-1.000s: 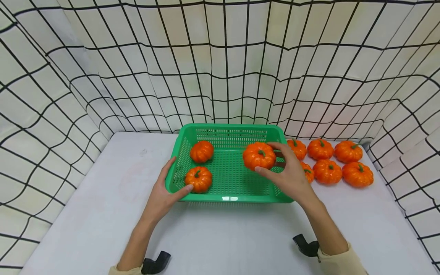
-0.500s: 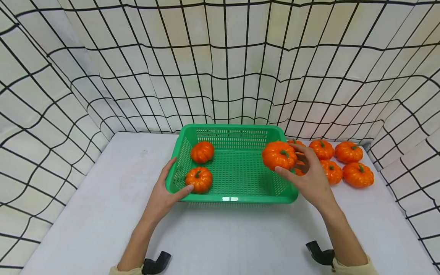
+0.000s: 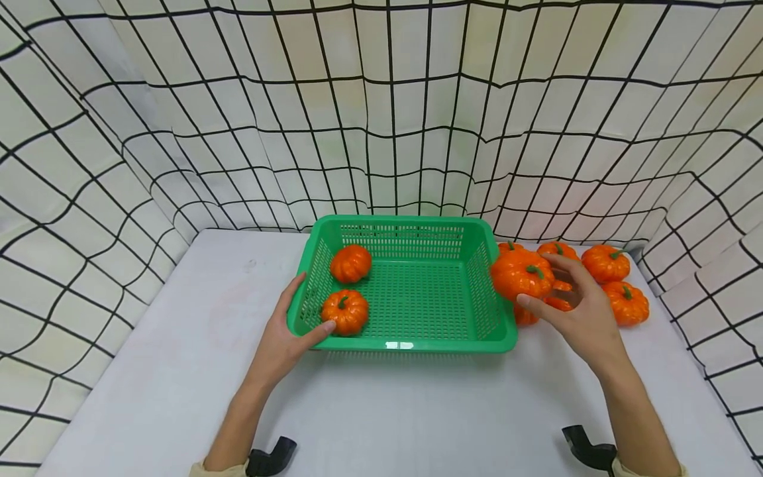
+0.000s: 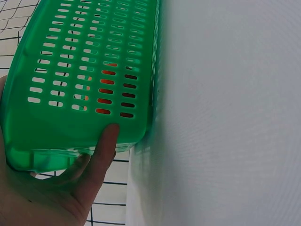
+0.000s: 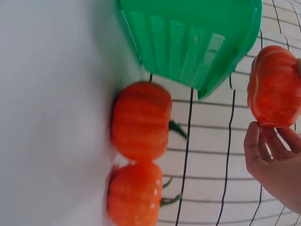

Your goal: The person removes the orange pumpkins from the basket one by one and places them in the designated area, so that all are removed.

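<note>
A green slotted basket (image 3: 405, 344) sits mid-table with two orange pumpkins inside, one at the back left (image 3: 350, 262) and one at the front left (image 3: 344, 311). My left hand (image 3: 286, 334) grips the basket's front-left corner (image 4: 84, 70), thumb (image 4: 106, 146) pressed on the front wall. My right hand (image 3: 581, 318) holds a third pumpkin (image 3: 521, 273) in the air just right of the basket's right wall. The right wrist view shows this pumpkin (image 5: 275, 87) pinched by my fingertips (image 5: 263, 146) beyond the basket's corner (image 5: 188, 42).
Several more pumpkins lie on the white table right of the basket, among them one at the back (image 3: 605, 262) and one at the far right (image 3: 626, 303); two (image 5: 141, 120) sit under my right hand. Grid-patterned cloth (image 3: 381, 132) walls in the table.
My right hand has carried its pumpkin rightward, from above the basket's right half to outside its right wall, over the loose pumpkins. Left hand and basket stayed put.
</note>
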`<state>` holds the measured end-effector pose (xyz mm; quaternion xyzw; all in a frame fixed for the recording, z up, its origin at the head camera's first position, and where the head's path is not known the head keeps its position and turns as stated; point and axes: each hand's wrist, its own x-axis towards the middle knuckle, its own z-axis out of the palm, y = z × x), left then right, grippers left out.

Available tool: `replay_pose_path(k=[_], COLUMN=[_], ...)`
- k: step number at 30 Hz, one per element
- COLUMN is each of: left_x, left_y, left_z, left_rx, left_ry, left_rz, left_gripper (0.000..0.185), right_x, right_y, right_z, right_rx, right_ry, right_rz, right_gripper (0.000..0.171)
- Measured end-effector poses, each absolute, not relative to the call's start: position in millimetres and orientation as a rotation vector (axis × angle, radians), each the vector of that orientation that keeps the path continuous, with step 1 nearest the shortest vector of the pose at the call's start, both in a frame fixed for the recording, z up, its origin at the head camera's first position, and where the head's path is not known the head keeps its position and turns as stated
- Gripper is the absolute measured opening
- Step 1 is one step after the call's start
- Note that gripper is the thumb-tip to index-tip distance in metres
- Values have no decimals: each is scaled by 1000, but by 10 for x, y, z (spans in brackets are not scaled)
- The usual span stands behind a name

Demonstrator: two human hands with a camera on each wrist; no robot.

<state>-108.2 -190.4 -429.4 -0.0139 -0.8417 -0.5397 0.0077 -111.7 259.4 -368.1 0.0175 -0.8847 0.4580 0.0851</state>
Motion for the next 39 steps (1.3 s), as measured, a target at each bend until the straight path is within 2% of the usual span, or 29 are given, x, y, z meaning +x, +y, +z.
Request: replay_pose_path(k=[7, 21, 25, 30, 39], left_x=[-1079, -1082, -1082, -1083, -1072], left_y=[-1906, -1909, -1907, -1909, -1907], left_z=[-4290, -4299, -4298, -4298, -4303], left_rx=[-38, -32, -27, -35, -31], left_ry=[-2631, -2630, -2629, -2622, -2608], left_rz=[-1686, -1678, -1679, -1679, -1711], left_gripper=[95, 95, 95, 94, 94], right_x=[-1059, -1030, -1027, -1025, -1023], right_y=[2856, 3322, 3399, 3439, 3481], right_z=[-3726, -3885, -3930, -3992, -4115], right_rx=[18, 156, 169, 282, 394], right_ry=[-2685, -2784, -2885, -2951, -2975], right_rz=[1366, 1354, 1302, 1300, 1540], right_gripper=[75, 79, 82, 76, 76])
